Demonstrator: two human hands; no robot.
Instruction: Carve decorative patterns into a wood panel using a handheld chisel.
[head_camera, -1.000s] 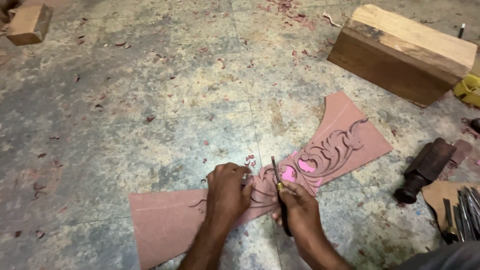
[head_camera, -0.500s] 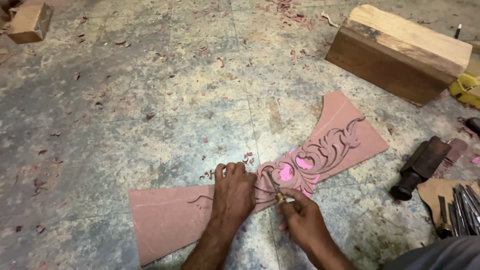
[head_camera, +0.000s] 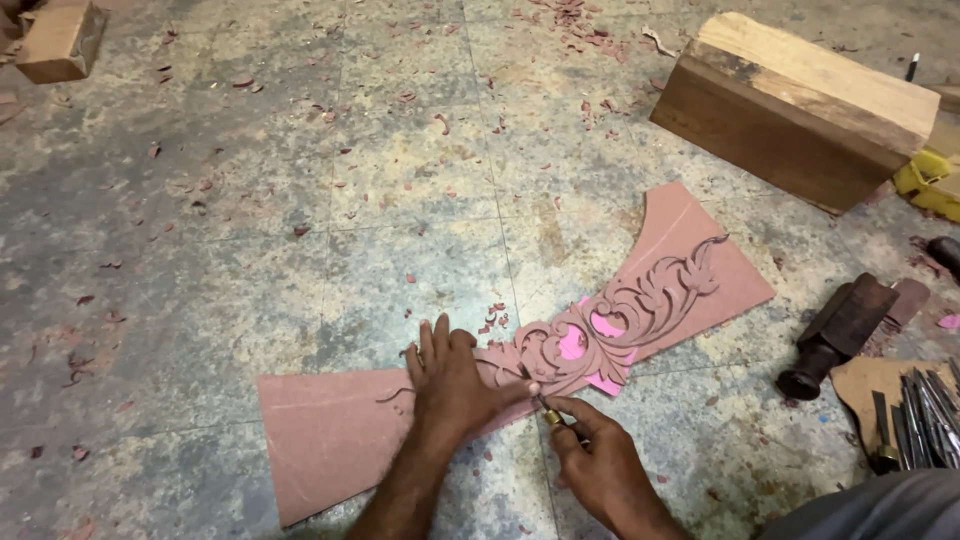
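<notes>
A long reddish-brown wooden panel (head_camera: 320, 430) lies on the stone floor, curved like a bow, with leafy scrollwork carved in its middle and right part and pink paper showing through the cut-outs. My left hand (head_camera: 452, 385) presses flat on the panel just left of the carving. My right hand (head_camera: 600, 465) grips a small carving chisel (head_camera: 545, 410) by its handle, its tip at the lower edge of the scrollwork, beside my left thumb.
A thick wooden block (head_camera: 800, 105) lies at the upper right, a small one (head_camera: 58, 40) at the upper left. A dark wooden mallet (head_camera: 840, 330) and several chisels (head_camera: 920, 405) on a board sit at the right. Red wood chips litter the floor.
My right hand has drawn down and to the right, lowering the chisel so its tip meets the carving's lower edge. My left hand stays pressed on the panel.
</notes>
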